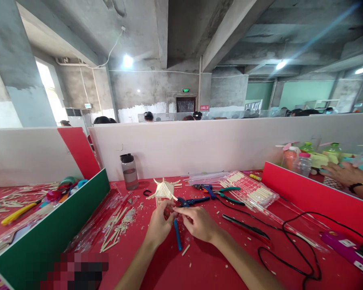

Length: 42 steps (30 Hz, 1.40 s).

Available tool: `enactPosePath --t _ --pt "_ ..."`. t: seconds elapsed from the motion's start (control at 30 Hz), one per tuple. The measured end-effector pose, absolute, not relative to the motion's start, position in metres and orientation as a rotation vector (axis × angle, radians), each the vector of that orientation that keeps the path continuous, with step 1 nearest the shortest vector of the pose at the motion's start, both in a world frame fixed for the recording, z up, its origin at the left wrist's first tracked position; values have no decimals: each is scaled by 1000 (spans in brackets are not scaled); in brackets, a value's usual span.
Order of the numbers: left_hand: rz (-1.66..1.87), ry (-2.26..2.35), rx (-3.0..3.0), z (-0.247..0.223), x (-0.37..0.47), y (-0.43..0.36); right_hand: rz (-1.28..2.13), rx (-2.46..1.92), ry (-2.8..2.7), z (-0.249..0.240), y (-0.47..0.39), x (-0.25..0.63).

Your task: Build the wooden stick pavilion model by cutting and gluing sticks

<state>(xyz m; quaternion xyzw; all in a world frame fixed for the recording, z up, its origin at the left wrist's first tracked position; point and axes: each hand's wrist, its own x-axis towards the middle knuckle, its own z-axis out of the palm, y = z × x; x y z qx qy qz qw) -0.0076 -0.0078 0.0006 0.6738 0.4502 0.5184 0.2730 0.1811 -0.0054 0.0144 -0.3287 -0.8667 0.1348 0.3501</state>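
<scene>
My left hand [160, 223] and my right hand [201, 224] meet at the middle of the red table, fingertips pinched close together. What lies between the fingers is too small to make out. Just beyond them stands a small pavilion model [164, 191] of pale wooden sticks with a flared roof, its lower part partly covered by my left hand. Pliers with blue handles [178, 235] lie under and behind my hands. Further right are a blue glue gun [210, 191] and green-handled pliers [231, 196].
A water bottle [129, 172] stands at the back left, near scattered stick offcuts [119, 227]. Packed sticks [249, 188], a black pen-like cutter [245, 226], a looping cable [290, 257] and a purple power strip [347, 249] lie right. Low dividers [54, 233] flank the table. Another person's hand [345, 173] is beyond.
</scene>
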Motion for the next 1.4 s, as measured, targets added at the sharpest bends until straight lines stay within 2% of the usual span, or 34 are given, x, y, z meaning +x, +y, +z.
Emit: enactPosePath --t 0.2,0.43,0.67,0.9,1.17,1.4 --pt "1373 1203 1952 6 -8 -9 465 -752 -2230 14 1 191" --pt "1321 1255 2100 9 -7 -12 1030 -739 -1753 9 7 181" --pt "1279 1151 2207 8 -6 -13 1260 -736 -1540 4 16 175" --pt "1289 1151 2176 5 -7 -10 1349 -718 -1484 4 16 176" --pt "1348 1229 2154 4 -6 -13 1119 -701 -1544 8 15 176" --pt "1384 1181 2318 10 -6 -20 1119 -680 -1530 12 11 177"
